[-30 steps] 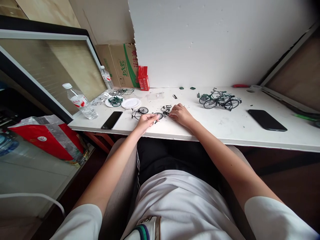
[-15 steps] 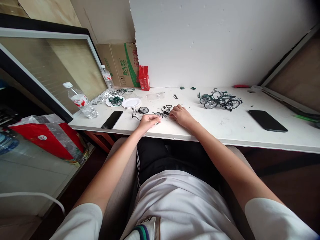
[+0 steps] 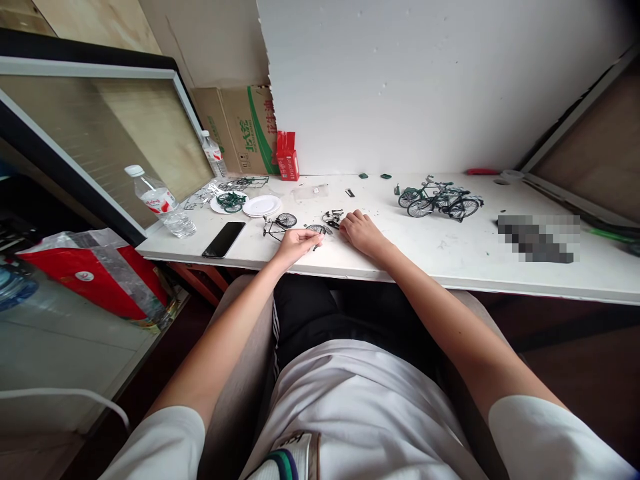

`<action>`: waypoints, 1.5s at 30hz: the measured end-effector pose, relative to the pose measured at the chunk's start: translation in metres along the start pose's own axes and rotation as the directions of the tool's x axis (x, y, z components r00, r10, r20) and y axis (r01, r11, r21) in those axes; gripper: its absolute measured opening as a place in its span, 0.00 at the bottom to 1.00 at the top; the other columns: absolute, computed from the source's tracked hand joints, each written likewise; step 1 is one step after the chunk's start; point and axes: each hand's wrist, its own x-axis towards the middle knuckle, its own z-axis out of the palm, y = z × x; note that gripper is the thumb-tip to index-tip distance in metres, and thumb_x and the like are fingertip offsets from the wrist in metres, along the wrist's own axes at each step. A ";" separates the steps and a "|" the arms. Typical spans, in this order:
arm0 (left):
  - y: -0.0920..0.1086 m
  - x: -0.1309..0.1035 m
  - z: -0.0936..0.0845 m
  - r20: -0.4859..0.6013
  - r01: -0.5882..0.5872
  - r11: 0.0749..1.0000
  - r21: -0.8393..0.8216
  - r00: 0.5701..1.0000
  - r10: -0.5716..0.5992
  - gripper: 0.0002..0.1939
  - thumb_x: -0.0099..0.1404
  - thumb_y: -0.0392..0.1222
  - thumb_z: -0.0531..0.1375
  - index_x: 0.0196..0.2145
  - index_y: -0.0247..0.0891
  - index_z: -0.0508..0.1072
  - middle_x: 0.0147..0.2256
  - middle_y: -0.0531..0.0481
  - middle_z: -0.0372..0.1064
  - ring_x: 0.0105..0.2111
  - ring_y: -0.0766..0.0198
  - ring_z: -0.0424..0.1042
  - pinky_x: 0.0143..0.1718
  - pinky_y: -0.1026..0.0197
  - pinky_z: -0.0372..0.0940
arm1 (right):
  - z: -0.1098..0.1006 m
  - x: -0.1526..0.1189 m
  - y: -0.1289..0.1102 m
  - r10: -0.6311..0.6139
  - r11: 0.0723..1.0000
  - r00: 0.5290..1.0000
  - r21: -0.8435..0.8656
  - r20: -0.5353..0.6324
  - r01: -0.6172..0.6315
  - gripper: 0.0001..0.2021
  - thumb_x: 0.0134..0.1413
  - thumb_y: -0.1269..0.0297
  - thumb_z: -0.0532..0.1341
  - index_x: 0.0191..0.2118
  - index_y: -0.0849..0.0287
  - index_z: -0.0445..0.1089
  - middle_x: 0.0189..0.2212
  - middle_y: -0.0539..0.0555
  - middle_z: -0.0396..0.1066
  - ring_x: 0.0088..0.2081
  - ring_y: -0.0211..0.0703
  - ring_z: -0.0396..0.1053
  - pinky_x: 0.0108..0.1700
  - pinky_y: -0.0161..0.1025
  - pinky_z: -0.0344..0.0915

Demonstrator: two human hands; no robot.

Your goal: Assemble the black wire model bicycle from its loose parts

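Observation:
My left hand [image 3: 299, 244] pinches a small black model bicycle [image 3: 273, 224] low over the table. One spoked wheel [image 3: 287, 220] shows behind the hand, and another wheel shows just past the fingertips. To its right, my right hand [image 3: 361, 232] rests on the tabletop with curled fingers beside small black bicycle parts [image 3: 331, 217]. Its fingertips are largely hidden, so what they hold, if anything, does not show. Assembled model bicycles [image 3: 440, 200], dark green and black, stand together further right.
On the white table [image 3: 420, 257] are a phone [image 3: 224, 240], white plates [image 3: 261, 205], green parts [image 3: 231, 201] and water bottles [image 3: 161, 201]. A red box [image 3: 287, 157] and a carton [image 3: 240, 127] stand behind. A pixelated dark object [image 3: 537, 238] lies right.
Both hands stay nearly where they were. The view has shifted very slightly, and the phone on the right is now covered by a pixelated patch.

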 end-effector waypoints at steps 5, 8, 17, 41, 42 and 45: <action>0.000 0.000 -0.001 0.019 0.010 1.000 0.001 1.000 -0.010 0.26 0.56 0.60 0.75 0.38 0.32 0.85 0.33 0.43 0.80 0.23 0.71 0.60 0.24 0.63 0.56 | -0.001 0.003 -0.009 0.042 0.956 0.985 0.295 -0.167 0.010 0.11 0.75 0.63 0.52 0.43 0.58 0.70 0.42 0.65 0.73 0.47 0.60 0.64 0.52 0.55 0.64; -0.003 0.001 -0.002 0.046 -0.003 1.000 -0.003 0.999 0.003 0.24 0.58 0.59 0.74 0.38 0.33 0.84 0.34 0.42 0.80 0.22 0.72 0.60 0.24 0.63 0.58 | -0.001 0.006 -0.027 0.111 0.840 0.960 0.540 -0.256 0.047 0.10 0.76 0.58 0.52 0.42 0.54 0.66 0.40 0.60 0.71 0.45 0.55 0.65 0.51 0.53 0.65; -0.005 0.002 -0.003 0.068 -0.012 1.000 -0.001 0.998 0.012 0.24 0.60 0.59 0.73 0.40 0.33 0.85 0.37 0.41 0.82 0.21 0.72 0.61 0.24 0.63 0.59 | 0.002 0.007 -0.053 0.110 0.754 0.942 0.644 -0.317 0.128 0.11 0.77 0.52 0.52 0.43 0.52 0.64 0.40 0.57 0.68 0.45 0.53 0.64 0.52 0.53 0.64; -0.009 -0.001 0.002 0.000 0.036 0.999 0.037 0.999 -0.036 0.26 0.56 0.59 0.75 0.40 0.33 0.86 0.36 0.39 0.83 0.21 0.71 0.60 0.20 0.64 0.54 | 0.001 0.006 -0.056 0.086 0.776 0.948 0.618 -0.307 0.130 0.08 0.75 0.60 0.53 0.41 0.53 0.64 0.41 0.58 0.69 0.45 0.53 0.64 0.53 0.52 0.63; -0.009 -0.001 0.003 -0.004 0.042 0.998 0.040 0.999 -0.042 0.26 0.55 0.59 0.75 0.40 0.33 0.86 0.36 0.39 0.83 0.21 0.71 0.60 0.20 0.64 0.54 | 0.001 0.006 -0.056 0.090 0.777 0.949 0.618 -0.302 0.123 0.07 0.75 0.60 0.54 0.41 0.53 0.64 0.41 0.58 0.69 0.46 0.54 0.64 0.53 0.52 0.63; -0.008 -0.002 0.003 -0.012 0.064 0.997 0.036 0.998 -0.064 0.26 0.54 0.59 0.76 0.41 0.33 0.86 0.36 0.39 0.83 0.20 0.71 0.59 0.20 0.64 0.54 | 0.002 0.005 -0.055 0.088 0.782 0.950 0.612 -0.298 0.119 0.07 0.75 0.60 0.55 0.41 0.53 0.63 0.41 0.58 0.69 0.46 0.54 0.64 0.53 0.52 0.64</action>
